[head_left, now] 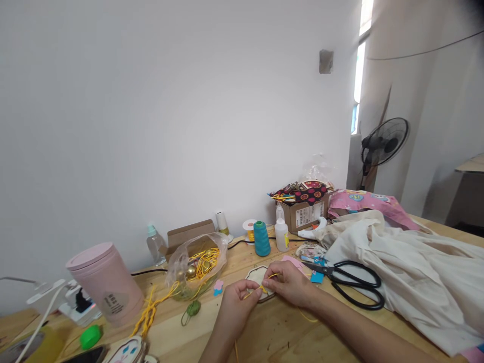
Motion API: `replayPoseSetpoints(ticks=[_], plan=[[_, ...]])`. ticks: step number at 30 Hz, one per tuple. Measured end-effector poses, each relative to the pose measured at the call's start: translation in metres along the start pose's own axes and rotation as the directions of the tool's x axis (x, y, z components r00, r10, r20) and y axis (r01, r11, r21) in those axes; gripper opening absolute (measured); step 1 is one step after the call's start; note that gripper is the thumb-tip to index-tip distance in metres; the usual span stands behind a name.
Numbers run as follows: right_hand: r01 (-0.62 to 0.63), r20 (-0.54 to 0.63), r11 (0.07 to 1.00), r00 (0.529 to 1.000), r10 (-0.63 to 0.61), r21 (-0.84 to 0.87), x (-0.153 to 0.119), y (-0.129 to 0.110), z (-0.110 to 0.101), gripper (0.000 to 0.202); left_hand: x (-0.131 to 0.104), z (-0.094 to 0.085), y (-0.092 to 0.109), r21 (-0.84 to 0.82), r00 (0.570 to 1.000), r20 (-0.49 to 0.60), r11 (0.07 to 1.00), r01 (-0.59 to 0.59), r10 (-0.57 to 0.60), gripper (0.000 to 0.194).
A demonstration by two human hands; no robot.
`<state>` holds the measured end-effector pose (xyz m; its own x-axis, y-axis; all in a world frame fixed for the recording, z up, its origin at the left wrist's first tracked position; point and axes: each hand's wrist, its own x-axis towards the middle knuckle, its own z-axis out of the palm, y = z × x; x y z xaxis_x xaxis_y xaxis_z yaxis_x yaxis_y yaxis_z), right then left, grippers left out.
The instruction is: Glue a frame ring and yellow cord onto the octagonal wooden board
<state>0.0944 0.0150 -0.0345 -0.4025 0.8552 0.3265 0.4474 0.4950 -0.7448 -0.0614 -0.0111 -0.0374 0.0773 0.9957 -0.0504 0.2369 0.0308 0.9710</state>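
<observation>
Both hands meet over the front of the table, pinching a thin yellow cord (263, 289) between them. My left hand (237, 303) is closed on it with thumb and forefinger. From the right, my right hand (289, 282) grips the same cord, its fingertips almost touching the left ones. Below and behind the fingers lies a pale, scallop-edged flat piece (257, 275) with a dark rim, partly hidden by the hands. A loose length of the cord hangs by the right wrist. Whether the cord is knotted is too small to tell.
Black-handled scissors (355, 280) lie to the right beside white cloth (381, 252). Behind stand a teal thread cone (261, 239), a squeeze bottle (281, 234) and a cardboard box (306, 214). Leftward are a plastic bag (198, 262) of yellow cords, a green yarn ball (194, 308) and a pink canister (106, 282).
</observation>
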Motion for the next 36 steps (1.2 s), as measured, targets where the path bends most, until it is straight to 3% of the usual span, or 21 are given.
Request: replayPoseSetpoints(ticks=[17, 25, 30, 36], plan=[[0.059, -0.051, 0.998, 0.997, -0.061, -0.033, -0.0001, -0.0053, -0.0025, 0.013, -0.0022, -0.0040, 0.0069, 0.127, 0.991, 0.010, 0.983, -0.135, 0.135, 0.022], [-0.064, 0.007, 0.994, 0.998, 0.064, 0.093, 0.0003, -0.0019, -0.0001, 0.017, -0.0007, -0.0027, 0.0018, 0.044, 0.993, -0.046, 0.993, -0.110, 0.112, 0.021], [-0.045, 0.006, 0.996, 0.999, 0.044, 0.079, 0.0004, -0.0024, 0.0002, 0.020, 0.0004, -0.0017, 0.0004, -0.018, 0.994, -0.028, 0.995, -0.102, 0.102, 0.024], [0.009, -0.026, 0.999, 1.000, -0.010, -0.040, 0.0008, -0.0031, -0.0010, 0.016, -0.0025, 0.0003, 0.0054, 0.037, 0.998, 0.006, 0.997, -0.068, 0.068, 0.022]])
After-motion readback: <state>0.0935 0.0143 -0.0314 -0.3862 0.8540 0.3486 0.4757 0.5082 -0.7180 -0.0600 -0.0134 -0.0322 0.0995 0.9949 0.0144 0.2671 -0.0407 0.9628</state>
